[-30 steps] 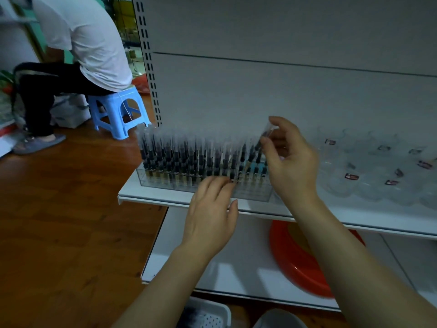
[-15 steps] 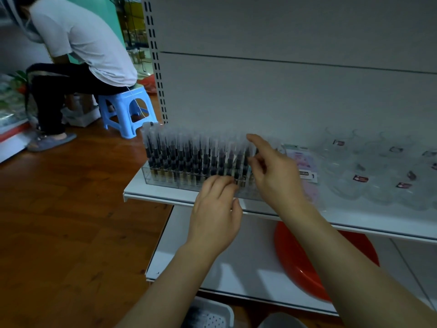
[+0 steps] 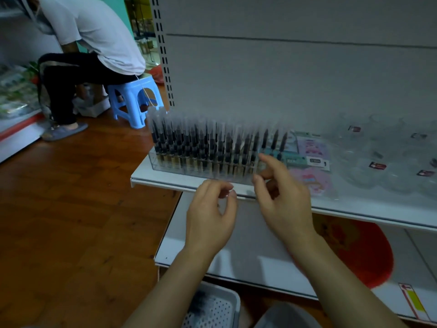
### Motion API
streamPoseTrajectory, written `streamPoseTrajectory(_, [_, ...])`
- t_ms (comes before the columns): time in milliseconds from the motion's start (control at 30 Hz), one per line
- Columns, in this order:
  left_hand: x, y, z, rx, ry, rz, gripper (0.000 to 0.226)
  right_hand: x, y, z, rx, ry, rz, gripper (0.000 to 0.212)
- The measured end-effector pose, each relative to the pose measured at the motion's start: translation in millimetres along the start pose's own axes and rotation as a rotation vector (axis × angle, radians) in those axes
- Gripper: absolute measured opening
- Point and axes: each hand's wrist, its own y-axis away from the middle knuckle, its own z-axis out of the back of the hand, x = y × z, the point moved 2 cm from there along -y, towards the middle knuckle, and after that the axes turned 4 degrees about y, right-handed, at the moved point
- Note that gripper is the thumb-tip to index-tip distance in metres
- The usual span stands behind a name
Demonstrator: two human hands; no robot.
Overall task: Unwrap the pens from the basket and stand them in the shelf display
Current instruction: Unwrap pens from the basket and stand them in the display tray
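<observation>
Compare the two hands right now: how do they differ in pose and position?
The right hand is higher, its fingertips in front of the clear pen display; the left hand sits lower, in front of the shelf edge. The right hand's fingers are spread apart, while the left hand's curl loosely toward the thumb. Both seem to hold nothing, and neither is plainly touching a pen.

Pens (image 3: 208, 145) standing in a display rack (image 3: 198, 165) at the left end of the shelf (image 3: 354, 207); packets (image 3: 312, 159) to its right; basket (image 3: 212, 308) below, on the floor.
</observation>
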Motion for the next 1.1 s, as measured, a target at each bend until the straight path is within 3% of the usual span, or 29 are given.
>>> streamPoseTrajectory(100, [25.8, 19.1, 4.7, -0.027, 0.054, 0.143, 0.002, 0.3, 38.5, -18.6, 0.037, -0.026, -0.042, 0.037])
streamPoseTrajectory(267, [92.4, 62.6, 9.8, 0.061, 0.014, 0.333, 0.003, -10.9, 106.9, -67.2, 0.213, -0.048, -0.123, 0.035])
streamPoseTrajectory(500, [200.9, 148.9, 6.4, 0.431, -0.187, 0.616, 0.029, -25.8, 212.7, -140.1, 0.687, 0.074, -0.302, 0.034])
streamPoseTrajectory(867, [290.9, 226.3, -20.0, 0.876, -0.414, 0.711, 0.043, -57.3, 325.3, -226.3, 1.132, 0.337, -0.347, 0.008])
streamPoseTrajectory(1100, [307.4, 252.1, -27.6, 0.970, -0.510, 0.722, 0.044, -64.3, 351.2, -246.5, 1.274, 0.540, -0.278, 0.025])
